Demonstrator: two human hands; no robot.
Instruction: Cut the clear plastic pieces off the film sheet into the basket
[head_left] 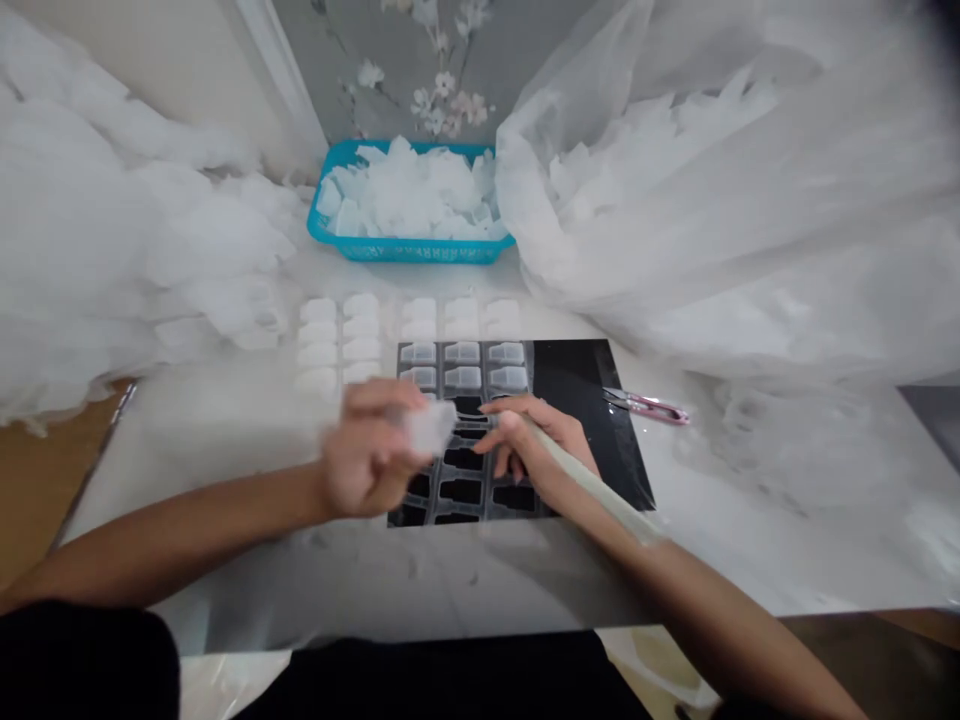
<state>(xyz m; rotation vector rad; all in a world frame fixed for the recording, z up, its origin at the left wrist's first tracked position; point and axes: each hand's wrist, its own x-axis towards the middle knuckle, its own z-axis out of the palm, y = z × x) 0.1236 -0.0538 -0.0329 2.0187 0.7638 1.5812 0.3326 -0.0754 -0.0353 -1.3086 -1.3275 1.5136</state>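
Observation:
My left hand (375,445), blurred by motion, pinches a translucent white plastic piece (433,428) between thumb and fingers. Under it lies a clear sheet of shaped frames (461,470) on a black mat (574,390). Many of its openings show black; two rows at its far end hold translucent pieces (463,377). My right hand (544,445) is over the sheet's right side with its fingers apart, close to the left one. A pale strip (592,485) runs along my right thumb and wrist; I cannot tell whether it is held.
Stacked columns of white pieces (361,330) stand beyond the mat. Behind them is a blue basket (420,250) full of white pieces. Pink-handled snips (652,406) lie at the mat's right edge. Piles of translucent plastic (142,220) and a large clear bag (720,230) flank the table.

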